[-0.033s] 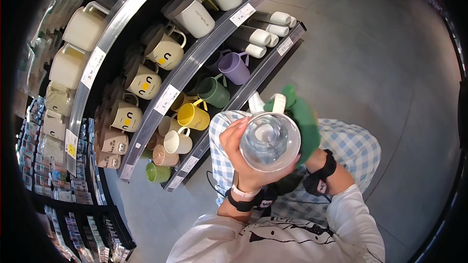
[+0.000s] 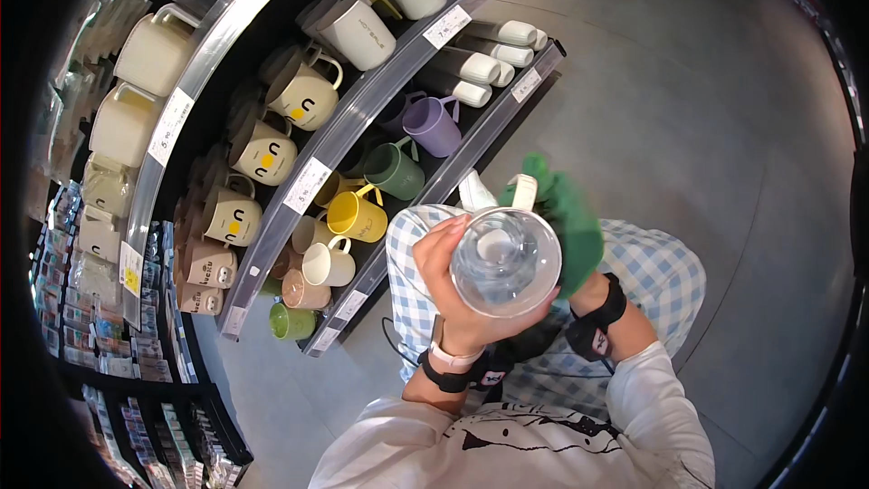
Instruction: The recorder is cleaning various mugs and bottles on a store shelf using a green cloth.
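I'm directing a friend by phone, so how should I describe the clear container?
Start from the blue-and-white checked trousers at lower centre. In front of them, the left hand holds a round container beside a blurred green item. It is see-through, unlike that green item and the opaque mugs on the shelves.

- Cup (image 2: 505, 263): in left grip (image 2: 453, 294), above lap (image 2: 656, 276).
- Cloth item (image 2: 579, 240): just right of cup.
- Shelf unit (image 2: 360, 125): left of lap.
- Mugs (image 2: 432, 125): in rows on shelf unit.
- Tumblers (image 2: 475, 65): beyond mugs, same unit.
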Demonstrator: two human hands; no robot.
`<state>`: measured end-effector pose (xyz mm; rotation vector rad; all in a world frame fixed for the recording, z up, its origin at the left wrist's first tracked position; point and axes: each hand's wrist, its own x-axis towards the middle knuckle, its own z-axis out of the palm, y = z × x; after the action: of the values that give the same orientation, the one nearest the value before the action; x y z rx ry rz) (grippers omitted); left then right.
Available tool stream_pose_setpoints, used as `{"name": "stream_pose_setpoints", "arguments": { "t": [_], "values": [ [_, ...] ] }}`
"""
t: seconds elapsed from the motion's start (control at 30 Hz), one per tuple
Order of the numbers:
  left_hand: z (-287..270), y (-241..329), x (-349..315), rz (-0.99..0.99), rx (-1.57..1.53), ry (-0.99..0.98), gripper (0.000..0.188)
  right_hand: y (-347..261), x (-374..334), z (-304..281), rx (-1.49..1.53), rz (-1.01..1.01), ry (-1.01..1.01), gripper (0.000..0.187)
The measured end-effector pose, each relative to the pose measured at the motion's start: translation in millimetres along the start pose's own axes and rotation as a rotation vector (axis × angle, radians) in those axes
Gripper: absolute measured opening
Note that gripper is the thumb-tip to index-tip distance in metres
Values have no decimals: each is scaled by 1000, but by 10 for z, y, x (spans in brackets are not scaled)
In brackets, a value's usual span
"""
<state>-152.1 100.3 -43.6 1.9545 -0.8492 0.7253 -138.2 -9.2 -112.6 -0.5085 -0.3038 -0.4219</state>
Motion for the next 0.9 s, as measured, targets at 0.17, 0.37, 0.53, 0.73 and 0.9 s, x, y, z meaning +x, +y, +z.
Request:
{"name": "stream_pose_setpoints", "arguments": {
  "t": [0.17, 0.37, 0.53, 0.73, 0.9],
  "values": [
    [32, -160, -89, -417, -736, 4, 82, -178, 190, -169, 237, -64, -46, 24],
    [67, -207, -92, -618, -1069, 129, 84, -196, 45, 21, -124, 103, 24, 28],
    [-10, -337, -105, -528, -1086, 317, 68, -53, -53, 346, -228, 262, -12, 31],
    [64, -476, -167, -508, -729, 685, 54, 367, -173, 291, -309, 309, 85, 34],
    [55, -401, -253, -260, -255, 425, 86, 476, -89, 48, 492, 570, 93, 31]
  ]
}}
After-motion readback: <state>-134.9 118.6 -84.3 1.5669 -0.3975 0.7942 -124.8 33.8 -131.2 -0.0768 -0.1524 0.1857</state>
